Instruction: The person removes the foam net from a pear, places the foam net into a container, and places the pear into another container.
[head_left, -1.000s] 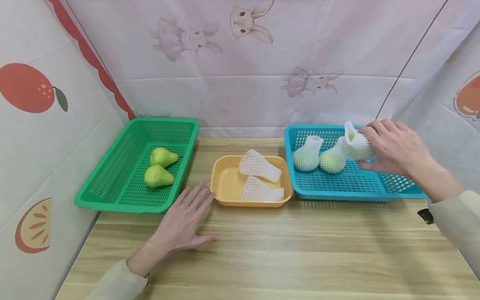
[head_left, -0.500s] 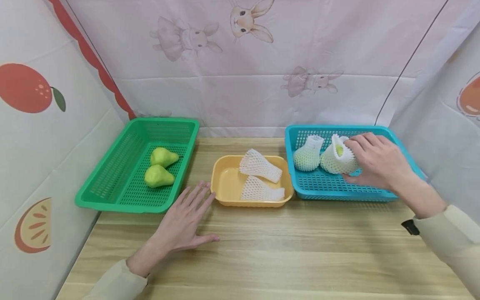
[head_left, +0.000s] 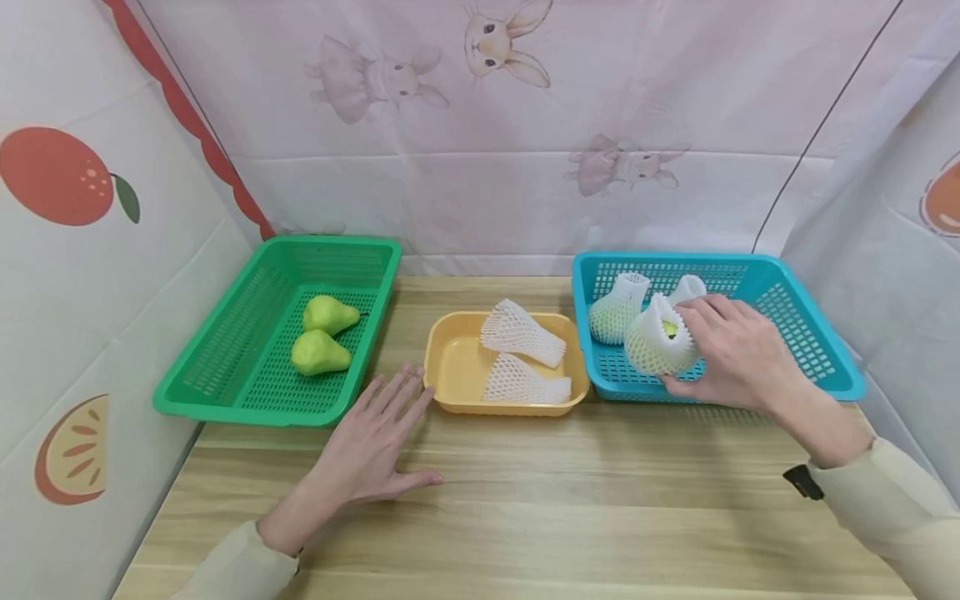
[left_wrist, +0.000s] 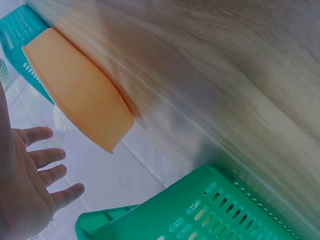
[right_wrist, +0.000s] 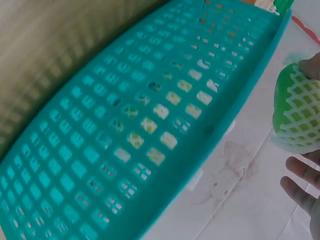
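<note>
My right hand (head_left: 738,354) grips a pear in a white foam net (head_left: 654,343), its stem end showing through the net's mouth, over the front of the blue basket (head_left: 821,333). In the right wrist view the netted pear (right_wrist: 297,110) stands above the basket rim. Another netted pear (head_left: 617,312) sits at the basket's left, and a further one (head_left: 688,289) is mostly hidden behind the held pear. Fingers spread, my left hand (head_left: 371,450) is just over the table between the green basket (head_left: 255,412) and the yellow tray (head_left: 453,375), holding nothing.
Inside the yellow tray lie two loose foam nets (head_left: 521,333). Two bare green pears (head_left: 321,352) lie in the green basket. Printed cloth walls (head_left: 487,217) enclose the wooden table (head_left: 540,500) at the back and sides.
The right hand has carried the netted pear leftward and toward the table's front, over the blue basket; it now covers much of the netted pear behind. The left hand stays put.
</note>
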